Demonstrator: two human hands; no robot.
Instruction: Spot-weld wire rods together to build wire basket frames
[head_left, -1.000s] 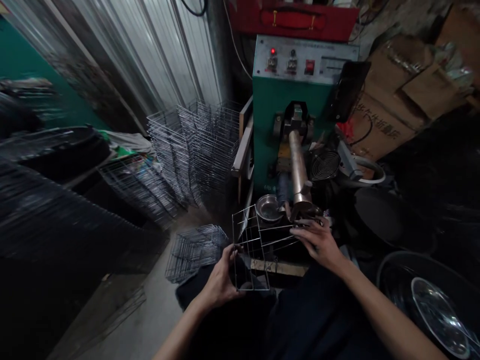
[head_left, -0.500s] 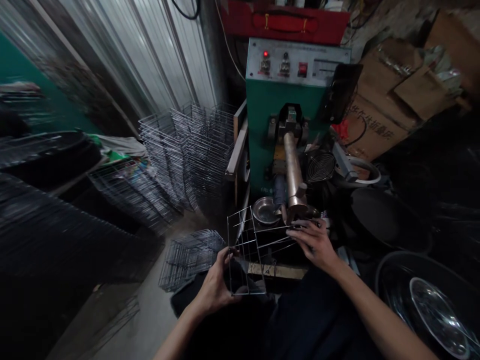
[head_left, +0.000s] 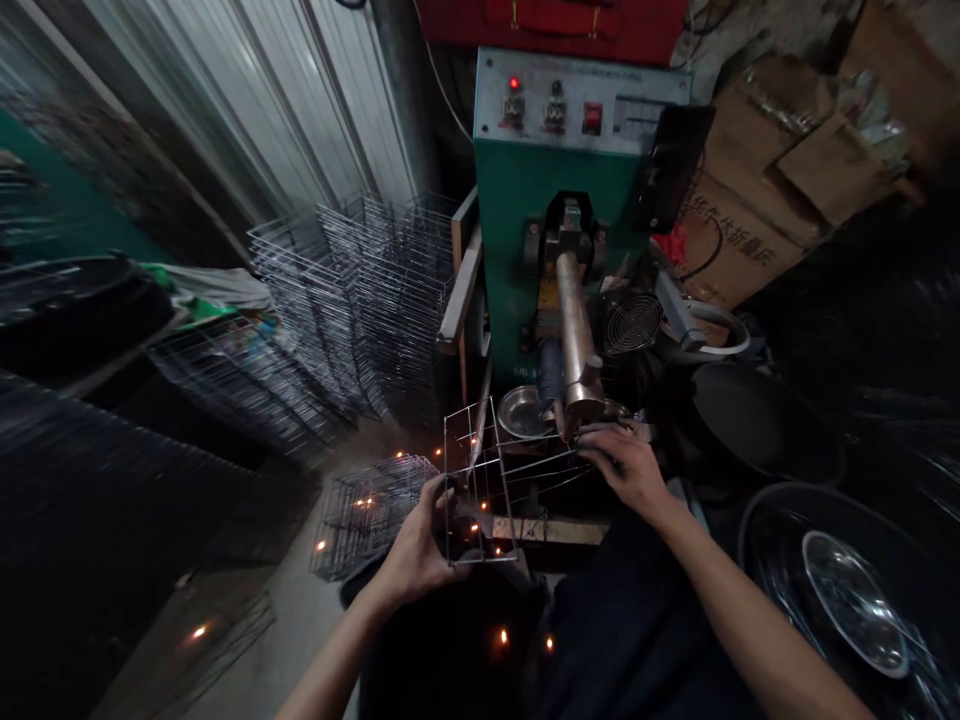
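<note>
The left hand [head_left: 424, 540] grips the near end of the wire frame [head_left: 481, 490]; the right hand [head_left: 624, 462] pinches its far end directly below the metal arm [head_left: 577, 340] of the green machine [head_left: 562, 185]. Orange sparks [head_left: 503, 637] scatter around the frame and the lap. A small wire stack [head_left: 367, 515] lies beside the left hand.
</note>
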